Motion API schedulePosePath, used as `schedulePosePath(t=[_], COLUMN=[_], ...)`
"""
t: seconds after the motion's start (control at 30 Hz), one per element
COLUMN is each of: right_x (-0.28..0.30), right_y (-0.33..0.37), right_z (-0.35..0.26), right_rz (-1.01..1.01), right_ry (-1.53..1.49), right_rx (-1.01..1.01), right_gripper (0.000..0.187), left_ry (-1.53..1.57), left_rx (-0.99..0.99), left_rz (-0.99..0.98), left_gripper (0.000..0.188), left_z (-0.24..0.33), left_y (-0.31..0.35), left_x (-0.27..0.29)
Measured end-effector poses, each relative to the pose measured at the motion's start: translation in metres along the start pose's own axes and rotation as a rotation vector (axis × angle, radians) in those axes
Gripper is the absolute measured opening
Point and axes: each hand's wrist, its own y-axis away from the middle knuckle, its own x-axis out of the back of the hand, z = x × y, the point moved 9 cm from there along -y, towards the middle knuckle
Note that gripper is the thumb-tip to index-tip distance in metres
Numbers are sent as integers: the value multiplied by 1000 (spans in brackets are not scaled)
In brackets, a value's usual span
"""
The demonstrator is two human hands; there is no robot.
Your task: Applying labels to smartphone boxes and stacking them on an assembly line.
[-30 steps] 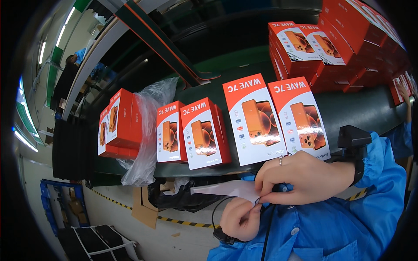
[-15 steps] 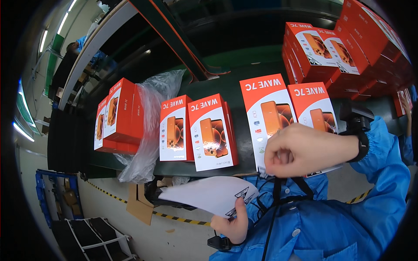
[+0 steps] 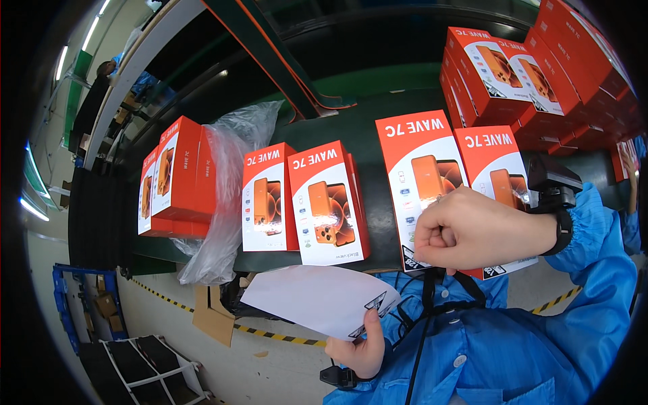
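My left hand (image 3: 358, 349) pinches a white sheet (image 3: 304, 297) at its right end, where black-and-white printed stickers show under the thumb. My right hand (image 3: 462, 226) is closed, its knuckles bent and fingertips down on the lower part of a red-and-white phone box (image 3: 412, 142). Beside those fingertips a black-and-white sticker (image 3: 409, 259) shows at the box's lower left corner, partly covered by the hand. Whether anything is inside the fingers is hidden. Right of it, partly under my wrist, a second phone box (image 3: 489, 152) bears a similar sticker at its lower edge.
Two more phone boxes (image 3: 324, 216) lie mid-table, with crumpled clear plastic (image 3: 229, 155) and stacked boxes (image 3: 185, 169) to their left. A larger stack (image 3: 574, 74) fills the far right. A green post (image 3: 270, 54) rises at the back; an open carton (image 3: 214, 317) is below the table.
The sheet in my left hand has swung flatter and its face shows more. The sticker at the box's lower left corner is now visible beside my right fingertips. My view has shifted slightly.
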Motion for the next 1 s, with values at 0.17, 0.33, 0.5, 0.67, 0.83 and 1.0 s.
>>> schedulePosePath(t=[0.17,0.33,0.5,0.67,0.83,1.0], right_x=[0,11,30,41,-10,8], right_y=[1,11,51,148,155,169], right_z=[-1,-10,-7,33,94,73], right_rz=[16,271,361,964,845,971], right_ry=[-19,201,22,297,-167,27], right_rx=[-30,241,260,238,68,268], right_gripper=[15,16,29,46,104,90], left_ry=[27,151,816,1054,820,892], left_rx=[-4,4,152,239,780,570], left_rz=[-7,5,225,-235,-385,-405], left_gripper=[16,27,60,66,47,49], left_z=[0,-7,-39,-9,-18,22], left_y=[-1,8,9,-21,-1,-18], left_x=[-1,4,15,-49,-113,-109])
